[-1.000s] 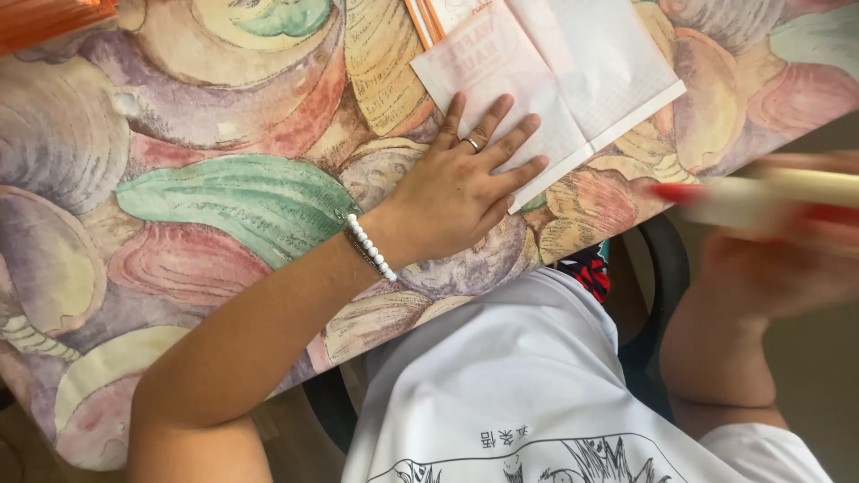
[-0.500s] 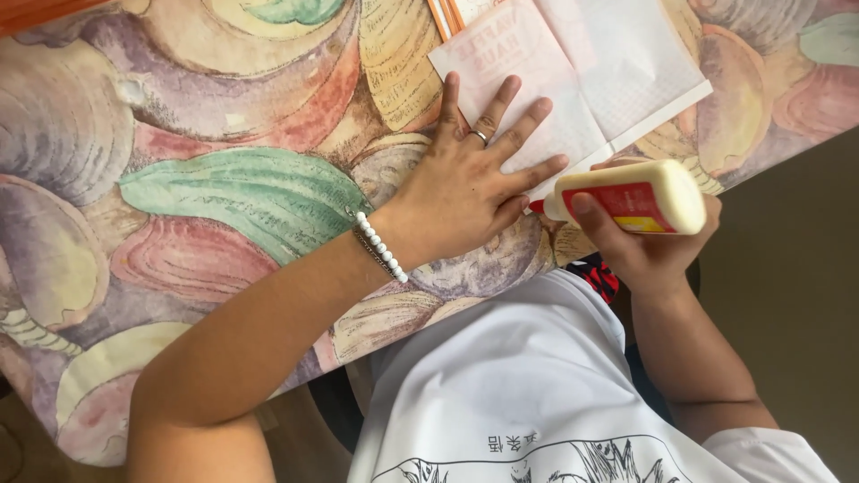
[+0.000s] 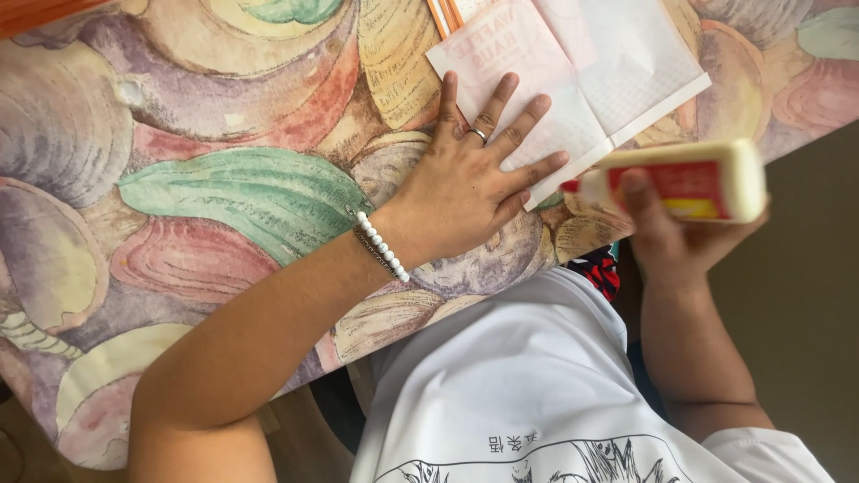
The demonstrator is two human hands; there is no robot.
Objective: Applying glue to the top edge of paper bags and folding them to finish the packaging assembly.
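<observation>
My left hand (image 3: pixel 474 174) lies flat with fingers spread on the near corner of a folded white paper sheet (image 3: pixel 617 72) on the table. It wears a ring and a white bead bracelet. My right hand (image 3: pixel 684 237) grips a pale yellow glue bottle (image 3: pixel 689 179) with a red label, held sideways. The bottle's red tip points left and sits just off the paper's near edge, close to my left little finger.
The table carries a cloth (image 3: pixel 224 188) printed with large shells in green, pink, purple and tan. An orange strip (image 3: pixel 445 13) runs along the paper's far left side. My white printed shirt (image 3: pixel 537 385) fills the lower middle, and the table edge runs past my right hand.
My right hand brought the glue bottle up from the right edge of view to the paper's near edge. My left hand stayed pressed on the paper.
</observation>
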